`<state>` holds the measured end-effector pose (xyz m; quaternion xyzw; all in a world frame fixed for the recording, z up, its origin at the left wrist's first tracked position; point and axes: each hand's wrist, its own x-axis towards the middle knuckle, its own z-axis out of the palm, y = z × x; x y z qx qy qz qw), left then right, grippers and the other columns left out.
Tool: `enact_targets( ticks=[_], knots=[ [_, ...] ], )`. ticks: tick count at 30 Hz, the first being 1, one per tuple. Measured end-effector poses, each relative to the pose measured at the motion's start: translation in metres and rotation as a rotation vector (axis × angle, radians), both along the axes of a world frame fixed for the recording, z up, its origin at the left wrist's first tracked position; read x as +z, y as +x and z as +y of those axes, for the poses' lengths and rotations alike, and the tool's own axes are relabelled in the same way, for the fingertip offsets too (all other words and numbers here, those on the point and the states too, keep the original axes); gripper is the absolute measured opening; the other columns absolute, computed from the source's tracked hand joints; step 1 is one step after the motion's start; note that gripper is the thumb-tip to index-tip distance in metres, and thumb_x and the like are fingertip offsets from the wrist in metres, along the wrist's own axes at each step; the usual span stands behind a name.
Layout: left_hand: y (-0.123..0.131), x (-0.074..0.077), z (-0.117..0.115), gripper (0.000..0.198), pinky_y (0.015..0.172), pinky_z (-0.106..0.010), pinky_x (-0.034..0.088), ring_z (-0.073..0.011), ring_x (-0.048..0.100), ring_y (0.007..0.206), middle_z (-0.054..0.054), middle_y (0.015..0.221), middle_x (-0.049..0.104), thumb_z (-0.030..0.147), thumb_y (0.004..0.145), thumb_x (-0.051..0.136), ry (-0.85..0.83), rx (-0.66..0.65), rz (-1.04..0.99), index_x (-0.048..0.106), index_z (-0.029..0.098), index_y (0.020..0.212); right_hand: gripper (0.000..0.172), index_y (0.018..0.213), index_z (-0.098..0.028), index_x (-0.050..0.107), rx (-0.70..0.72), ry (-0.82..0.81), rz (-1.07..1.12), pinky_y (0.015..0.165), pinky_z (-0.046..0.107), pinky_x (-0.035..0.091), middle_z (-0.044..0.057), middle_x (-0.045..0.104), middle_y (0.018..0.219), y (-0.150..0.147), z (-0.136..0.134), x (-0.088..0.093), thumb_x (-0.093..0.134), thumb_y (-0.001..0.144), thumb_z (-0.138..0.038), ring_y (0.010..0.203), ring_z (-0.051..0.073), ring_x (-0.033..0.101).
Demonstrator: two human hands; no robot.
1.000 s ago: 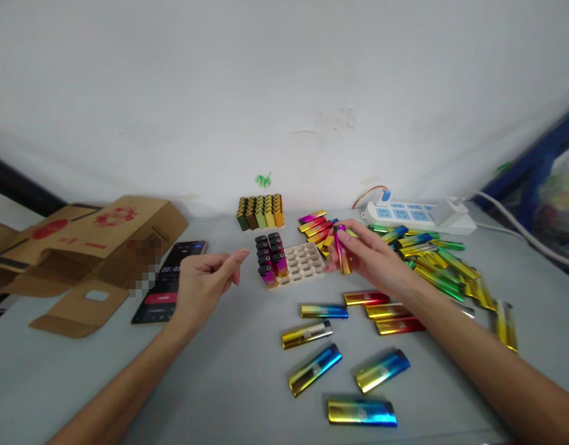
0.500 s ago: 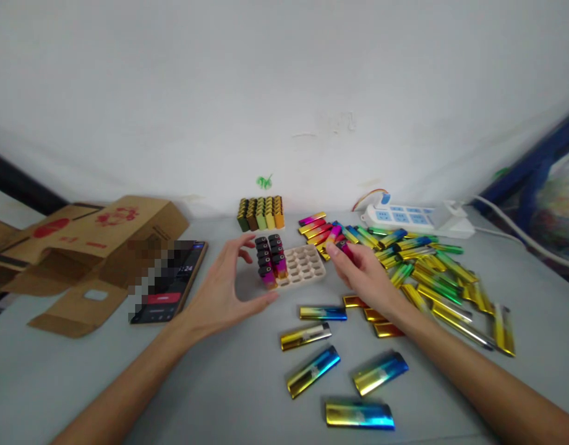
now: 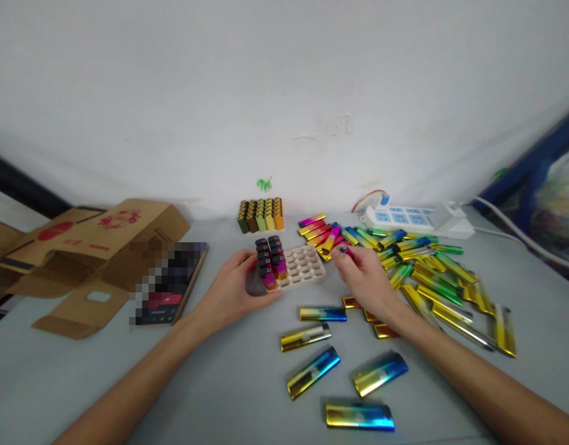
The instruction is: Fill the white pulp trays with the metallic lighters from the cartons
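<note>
A pale tray [image 3: 303,284] with rows of round holes lies at the middle of the table. Two rows of purple-and-orange lighters [image 3: 279,262] with black tops stand upright in its left side. My left hand [image 3: 238,285] is curved around the tray's left end, thumb and fingers apart, holding nothing. My right hand [image 3: 362,272] is closed on a lighter [image 3: 344,250], whose dark top shows above the fingers, right of the tray. Behind my right hand spreads a pile of shiny lighters [image 3: 423,266], coloured gold, green, blue and pink.
Several gold-blue lighters [image 3: 360,415] lie loose nearer me. A filled block of lighters [image 3: 261,215] stands by the wall. A power strip [image 3: 405,217] with cables is at the back right. A phone [image 3: 173,290] and an opened cardboard box [image 3: 103,235] are at the left.
My left hand has moved in closer to the tray's left end. My right hand has shifted slightly right and turned, with the lighter still in it.
</note>
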<state>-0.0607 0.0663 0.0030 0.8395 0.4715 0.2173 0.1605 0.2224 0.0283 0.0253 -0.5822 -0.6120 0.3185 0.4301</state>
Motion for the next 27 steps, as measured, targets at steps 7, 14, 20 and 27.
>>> enact_targets(
  ticks=[7,14,20,27],
  knots=[
    [0.002,0.004,0.0,0.061,0.11,-0.054,0.054,-0.0377,0.066,0.122,-0.015,0.13,0.069,0.063,0.077,0.083,-0.021,0.005,-0.019,0.072,0.017,0.117,0.043,0.081,-0.024,0.054,0.029,0.054,0.037,0.053,0.028,0.033,-0.006,0.046,0.064,-0.002,-0.001,-0.001,0.057,0.101,-0.061,0.057,0.013,0.041],
    [0.009,0.012,-0.006,0.059,0.109,-0.049,0.055,-0.0361,0.068,0.121,-0.013,0.127,0.072,0.058,0.076,0.086,-0.033,0.01,-0.06,0.074,0.019,0.119,0.027,0.126,-0.024,0.059,0.299,0.104,0.152,0.076,0.036,0.06,0.005,0.067,0.102,-0.009,-0.003,-0.009,0.055,0.108,-0.044,0.082,0.019,0.068],
    [0.011,0.012,-0.01,0.058,0.106,-0.05,0.056,-0.0347,0.069,0.117,-0.013,0.127,0.072,0.056,0.079,0.086,-0.03,0.006,-0.068,0.072,0.02,0.122,0.024,0.119,-0.026,0.075,0.324,0.222,0.222,0.092,0.041,0.063,0.006,0.079,0.117,-0.019,-0.008,-0.001,0.077,0.097,-0.035,0.1,0.021,0.074],
    [0.013,0.009,-0.009,0.059,0.107,-0.051,0.056,-0.0348,0.069,0.118,-0.014,0.128,0.072,0.058,0.078,0.086,-0.016,0.002,-0.078,0.072,0.019,0.12,0.021,0.117,-0.023,0.077,0.379,0.317,0.03,0.087,0.034,0.066,0.006,0.083,0.113,-0.02,-0.007,-0.002,0.074,0.099,-0.034,0.096,0.021,0.079]
  ],
)
